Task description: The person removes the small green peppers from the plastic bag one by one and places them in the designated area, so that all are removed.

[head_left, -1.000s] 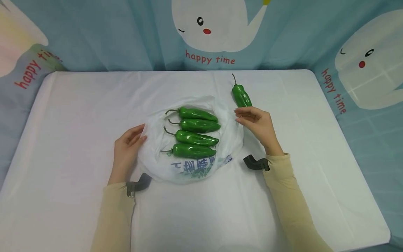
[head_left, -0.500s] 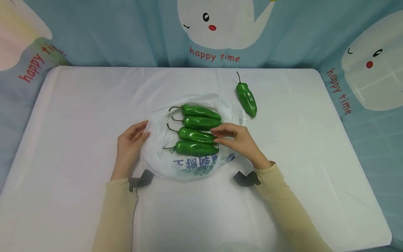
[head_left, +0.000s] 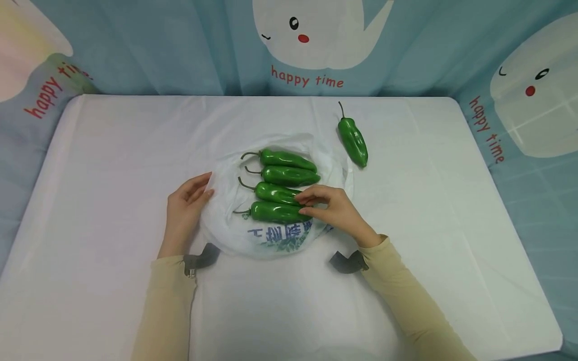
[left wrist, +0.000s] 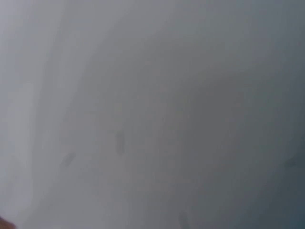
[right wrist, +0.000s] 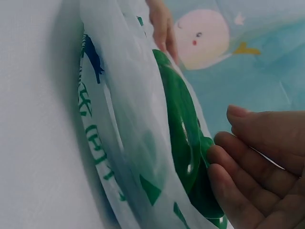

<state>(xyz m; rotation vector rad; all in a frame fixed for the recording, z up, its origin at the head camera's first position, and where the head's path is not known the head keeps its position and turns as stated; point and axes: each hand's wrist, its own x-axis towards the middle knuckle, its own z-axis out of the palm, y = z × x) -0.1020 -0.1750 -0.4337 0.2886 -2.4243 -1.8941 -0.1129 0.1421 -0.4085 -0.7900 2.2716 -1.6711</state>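
Note:
Several green chili peppers (head_left: 289, 175) lie side by side on a white plastic bag (head_left: 226, 235) in the head view, stems to the left. My left hand (head_left: 184, 210) pinches the bag's left edge between thumb and fingers. My right hand (head_left: 331, 208), thumb and fingers apart and loosely bent, is over the tips of the two nearest peppers. In the right wrist view, its fingertips (right wrist: 220, 171) are right beside a pepper (right wrist: 178, 119). Pale blur fills the left wrist view, with a bit of finger (left wrist: 6, 223) in the corner.
One more green chili pepper (head_left: 353, 142) lies outside the bag, at its upper right. All this is on a table (head_left: 433, 210) with a white cover and rounded corners. A blue printed curtain (head_left: 180, 50) hangs along the back and sides.
My right hand has moved left and toward me, from beside the lone pepper to over the peppers' tips, then slightly lower. My left hand stays at the bag's edge.

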